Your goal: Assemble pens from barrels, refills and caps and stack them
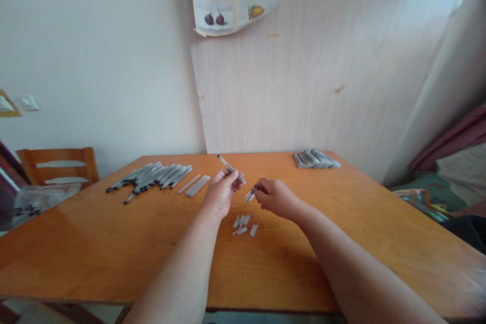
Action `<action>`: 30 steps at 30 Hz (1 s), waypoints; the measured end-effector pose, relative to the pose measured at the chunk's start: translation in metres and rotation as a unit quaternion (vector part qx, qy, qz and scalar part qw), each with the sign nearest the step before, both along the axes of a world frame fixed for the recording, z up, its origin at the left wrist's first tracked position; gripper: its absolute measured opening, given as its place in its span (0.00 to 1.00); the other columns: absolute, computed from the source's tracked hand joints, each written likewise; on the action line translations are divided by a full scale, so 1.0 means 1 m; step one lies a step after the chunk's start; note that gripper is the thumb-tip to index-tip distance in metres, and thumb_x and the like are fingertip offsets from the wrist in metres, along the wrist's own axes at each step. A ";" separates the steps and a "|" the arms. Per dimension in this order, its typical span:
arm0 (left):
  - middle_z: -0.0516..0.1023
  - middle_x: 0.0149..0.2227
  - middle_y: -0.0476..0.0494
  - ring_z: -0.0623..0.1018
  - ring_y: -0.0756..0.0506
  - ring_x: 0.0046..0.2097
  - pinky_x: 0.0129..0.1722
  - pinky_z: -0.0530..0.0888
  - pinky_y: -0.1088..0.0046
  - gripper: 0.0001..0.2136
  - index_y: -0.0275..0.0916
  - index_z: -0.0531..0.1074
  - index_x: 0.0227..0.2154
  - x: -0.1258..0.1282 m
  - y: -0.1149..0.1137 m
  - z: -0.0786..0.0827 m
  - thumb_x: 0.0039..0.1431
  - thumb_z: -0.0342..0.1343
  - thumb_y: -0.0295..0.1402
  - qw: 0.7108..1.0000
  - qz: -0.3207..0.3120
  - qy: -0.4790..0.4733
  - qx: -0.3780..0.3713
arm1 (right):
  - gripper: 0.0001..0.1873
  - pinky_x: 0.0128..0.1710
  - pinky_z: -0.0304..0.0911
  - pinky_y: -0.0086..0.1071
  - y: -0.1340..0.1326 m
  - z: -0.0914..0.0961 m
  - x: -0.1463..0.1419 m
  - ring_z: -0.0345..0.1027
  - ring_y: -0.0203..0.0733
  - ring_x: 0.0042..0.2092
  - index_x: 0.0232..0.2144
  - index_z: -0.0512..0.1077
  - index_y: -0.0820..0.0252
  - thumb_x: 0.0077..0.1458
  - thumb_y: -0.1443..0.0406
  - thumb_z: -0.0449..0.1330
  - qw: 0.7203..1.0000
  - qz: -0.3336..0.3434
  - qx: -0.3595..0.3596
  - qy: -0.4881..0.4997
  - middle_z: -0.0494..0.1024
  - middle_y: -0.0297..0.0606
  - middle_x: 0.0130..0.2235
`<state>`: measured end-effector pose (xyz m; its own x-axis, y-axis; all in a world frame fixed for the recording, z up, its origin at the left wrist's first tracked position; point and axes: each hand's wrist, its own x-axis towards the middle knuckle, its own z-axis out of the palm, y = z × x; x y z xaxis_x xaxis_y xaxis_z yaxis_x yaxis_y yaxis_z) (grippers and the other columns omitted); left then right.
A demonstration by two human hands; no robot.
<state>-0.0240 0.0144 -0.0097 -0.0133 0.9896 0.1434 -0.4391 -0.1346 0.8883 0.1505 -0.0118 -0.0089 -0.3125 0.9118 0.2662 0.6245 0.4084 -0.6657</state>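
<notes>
My left hand (222, 190) is closed around a slim pen (227, 163), tilted with its black end up and to the left. Just right of it, my right hand (275, 196) is closed in a pinch; whatever lies between its fingertips is too small to make out. By those fingertips are a few small whitish pieces (249, 195), and I cannot tell whether they are held or lie on the table. Nearer to me, several short translucent plastic pieces (253, 230), shaped like pen caps, lie loosely on the wood.
A wide wooden table (114, 253) stands against the wall. Many black-ended pens (152, 177) lie at the left, beside some clear tubes (197, 186). Another pile of pens (316, 158) sits at the back right. A wooden chair (61, 164) stands beyond the left edge.
</notes>
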 end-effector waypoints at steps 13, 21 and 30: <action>0.78 0.33 0.43 0.77 0.50 0.34 0.36 0.71 0.73 0.13 0.37 0.69 0.32 0.004 -0.003 -0.002 0.46 0.66 0.35 1.000 0.002 0.016 0.007 | 0.11 0.23 0.54 0.24 -0.003 0.004 -0.003 0.66 0.32 0.24 0.31 0.73 0.62 0.56 0.64 0.52 0.999 0.022 0.028 -0.001 0.75 0.35 0.26; 0.78 0.33 0.44 0.76 0.50 0.34 0.37 0.71 0.72 0.15 0.36 0.69 0.34 0.007 -0.002 -0.003 0.46 0.66 0.36 0.999 0.009 0.043 0.014 | 0.11 0.22 0.56 0.23 -0.002 0.001 -0.003 0.67 0.32 0.24 0.32 0.73 0.63 0.56 0.64 0.52 0.998 0.037 0.021 0.035 0.74 0.34 0.25; 0.79 0.34 0.43 0.76 0.49 0.35 0.37 0.70 0.72 0.15 0.36 0.69 0.34 0.011 -0.004 -0.005 0.46 0.65 0.38 0.998 0.000 0.061 0.021 | 0.09 0.21 0.55 0.24 0.000 -0.001 -0.005 0.67 0.32 0.22 0.31 0.72 0.62 0.55 0.63 0.53 0.998 0.012 0.023 0.052 0.74 0.34 0.23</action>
<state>-0.0135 0.0106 -0.0148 0.0061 0.9826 0.1858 -0.3286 -0.1735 0.9284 0.1452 -0.0116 -0.0099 -0.3027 0.8907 0.3392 0.5428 0.4536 -0.7068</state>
